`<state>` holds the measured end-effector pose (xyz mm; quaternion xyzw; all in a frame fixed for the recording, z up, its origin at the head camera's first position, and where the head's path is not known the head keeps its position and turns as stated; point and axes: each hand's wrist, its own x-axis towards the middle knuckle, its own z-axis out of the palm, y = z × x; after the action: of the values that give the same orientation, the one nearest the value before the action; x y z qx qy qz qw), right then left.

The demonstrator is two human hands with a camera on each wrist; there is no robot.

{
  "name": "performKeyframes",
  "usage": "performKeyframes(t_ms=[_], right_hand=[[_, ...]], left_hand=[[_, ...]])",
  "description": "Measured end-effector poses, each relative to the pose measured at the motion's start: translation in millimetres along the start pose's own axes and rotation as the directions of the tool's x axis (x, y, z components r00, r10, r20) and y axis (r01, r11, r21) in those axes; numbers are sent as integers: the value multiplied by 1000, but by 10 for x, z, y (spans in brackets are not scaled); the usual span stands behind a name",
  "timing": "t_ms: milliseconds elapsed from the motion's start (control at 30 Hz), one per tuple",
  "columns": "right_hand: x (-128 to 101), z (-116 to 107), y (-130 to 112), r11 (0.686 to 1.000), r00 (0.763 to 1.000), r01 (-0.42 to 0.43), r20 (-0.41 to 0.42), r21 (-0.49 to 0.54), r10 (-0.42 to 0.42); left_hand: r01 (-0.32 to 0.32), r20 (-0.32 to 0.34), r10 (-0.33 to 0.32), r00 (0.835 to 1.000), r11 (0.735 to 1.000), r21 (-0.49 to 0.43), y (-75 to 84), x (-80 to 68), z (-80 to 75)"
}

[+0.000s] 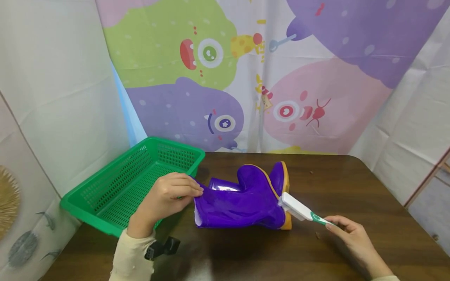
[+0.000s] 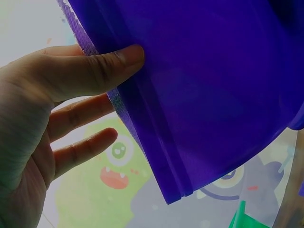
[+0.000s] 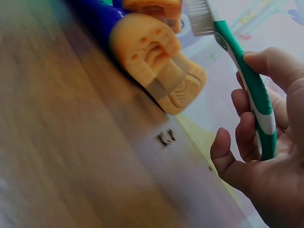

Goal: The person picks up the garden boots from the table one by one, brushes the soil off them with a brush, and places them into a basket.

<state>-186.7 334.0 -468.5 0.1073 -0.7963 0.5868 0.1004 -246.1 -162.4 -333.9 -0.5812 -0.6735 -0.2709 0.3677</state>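
Observation:
A purple rain boot (image 1: 235, 208) with a yellow-orange sole lies on its side, sole to the right. My left hand (image 1: 172, 191) pinches the rim of its shaft, thumb (image 2: 118, 64) on the outer face and other fingers behind. Just behind it lies a second purple boot (image 1: 277, 178), partly hidden by the first. In my right hand (image 1: 351, 236) is a white and green scrub brush (image 1: 299, 207), gripped by its handle. The brush's bristles are right at the sole edge in the head view. Tread shows on the orange sole (image 3: 152, 61) in the right wrist view.
A green perforated plastic basket (image 1: 177, 155) stands on the left of the dark wooden table (image 1: 337, 179). Small dark crumbs (image 3: 166, 137) lie on the tabletop near the soles. Behind the table hangs a cartoon-printed cloth (image 1: 225, 101).

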Motion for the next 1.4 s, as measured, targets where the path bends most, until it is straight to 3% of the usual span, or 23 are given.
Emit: performKeyframes(t_ms=[267, 467, 600, 767, 900, 1033, 1200, 1400], right_hand=[[-21, -126, -31, 996, 999, -50, 2, -79, 50], [-41, -245, -18, 983, 993, -98, -76, -153, 87], [-68, -294, -10, 995, 991, -93, -95, -40, 89], [-67, -244, -15, 994, 997, -28, -68, 105, 35], [-64, -200, -23, 989, 998, 3, -57, 149, 5], [-90, -190, -34, 981, 997, -22, -71, 190, 36], [-102, -205, -47, 971, 994, -56, -74, 233, 75], [-73, -206, -55, 972, 996, -48, -58, 229, 63]], left_hand=[[-9, 3, 9, 1000, 1000, 4, 23, 22, 6], [20, 7, -20, 1000, 1000, -1, 35, 28, 12], [12, -6, -12, 1000, 1000, -24, 31, 40, 35], [0, -51, -1, 999, 1000, -8, 25, 72, 90], [9, -96, -9, 995, 1000, -3, 27, 131, 170], [11, -130, -8, 991, 1000, 23, 12, 247, 279], [-9, -167, 27, 986, 994, 109, -57, 426, 438], [-45, -221, 82, 972, 985, 165, -182, 608, 577]])
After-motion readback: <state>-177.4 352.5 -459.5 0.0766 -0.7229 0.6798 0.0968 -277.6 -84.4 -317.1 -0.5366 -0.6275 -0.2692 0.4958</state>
